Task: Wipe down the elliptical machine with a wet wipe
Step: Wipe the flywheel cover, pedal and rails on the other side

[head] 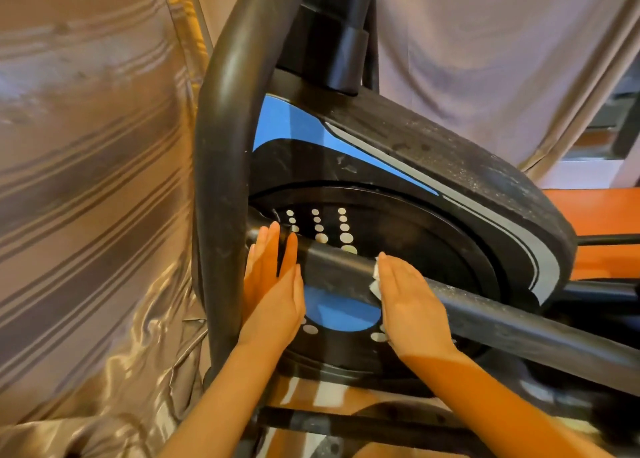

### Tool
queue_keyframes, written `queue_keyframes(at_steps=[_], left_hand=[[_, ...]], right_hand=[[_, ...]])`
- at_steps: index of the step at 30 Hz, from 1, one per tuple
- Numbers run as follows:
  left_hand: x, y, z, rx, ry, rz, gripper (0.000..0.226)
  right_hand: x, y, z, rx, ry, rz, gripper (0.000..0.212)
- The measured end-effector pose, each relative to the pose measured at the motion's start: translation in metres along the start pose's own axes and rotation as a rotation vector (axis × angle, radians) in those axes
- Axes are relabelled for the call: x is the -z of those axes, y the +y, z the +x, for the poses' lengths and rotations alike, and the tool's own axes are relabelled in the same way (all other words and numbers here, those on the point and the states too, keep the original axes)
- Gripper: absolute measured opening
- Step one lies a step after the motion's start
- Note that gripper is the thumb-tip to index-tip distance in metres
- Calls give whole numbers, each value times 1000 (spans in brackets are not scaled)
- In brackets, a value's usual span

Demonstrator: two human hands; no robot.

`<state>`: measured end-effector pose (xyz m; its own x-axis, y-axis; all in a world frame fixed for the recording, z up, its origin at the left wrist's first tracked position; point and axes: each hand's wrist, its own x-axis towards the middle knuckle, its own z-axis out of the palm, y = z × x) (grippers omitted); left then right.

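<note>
I see the wet wipe (374, 277) as a small crumpled white scrap, mostly hidden beneath my right hand (408, 305), which lies flat with fingers straight and together, pressing the wipe against the slanted crank bar (485, 319) of the elliptical machine (450, 167). Only the wipe's wrinkled edge shows, at the fingertips and along the thumb side. The bar is a dark, matte tube, speckled with pale dust on the stretch to the right of my hand and looking cleaner and darker to the left.

My left hand (273, 284) is spread flat, fingers straight and slightly apart, resting against the left end of that bar, beside the curved upright handle tube (221, 146). It holds nothing.

Behind the bar sits the round flywheel disc (398, 222), glossy black plastic with columns of pale dots and a blue patch (343, 312) at its hub, partly blocked from view by the bar and both hands. Above it arches the housing, smooth black with blue and grey swooshes on the side face; its broad top edge looks gritty with dust.

The thick handle tube sweeps up across the left of the housing, covering part of the disc. A black cylindrical joint (346, 52) sits at the top.

To the left hangs a shiny, striped brown curtain (86, 180), satin-like and creased. A paler, matte curtain (485, 59) hangs behind the machine. An orange floor (606, 215) shows at the right.
</note>
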<state>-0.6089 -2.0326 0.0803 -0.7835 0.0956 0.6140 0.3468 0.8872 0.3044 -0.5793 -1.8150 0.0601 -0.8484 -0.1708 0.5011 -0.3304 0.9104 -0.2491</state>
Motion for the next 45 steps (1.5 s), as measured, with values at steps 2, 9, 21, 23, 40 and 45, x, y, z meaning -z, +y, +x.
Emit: queue_keyframes(at_steps=[2, 9, 21, 23, 40, 45], left_hand=[[3, 1, 0, -14, -9, 107, 72], [-5, -14, 5, 2, -32, 67, 86], [-1, -5, 0, -21, -22, 86, 87], [-2, -2, -1, -46, -3, 147, 74], [2, 4, -3, 1, 1, 128, 52], [3, 6, -3, 3, -13, 143, 57]], right_hand=[[7, 7, -12, -125, -86, -58, 107], [-8, -41, 37, 50, 57, -36, 84], [13, 21, -22, -115, -12, -116, 101], [18, 29, -29, -164, -32, -157, 101], [33, -3, 26, -70, -296, 130, 53], [24, -20, 38, -78, -153, -14, 20]])
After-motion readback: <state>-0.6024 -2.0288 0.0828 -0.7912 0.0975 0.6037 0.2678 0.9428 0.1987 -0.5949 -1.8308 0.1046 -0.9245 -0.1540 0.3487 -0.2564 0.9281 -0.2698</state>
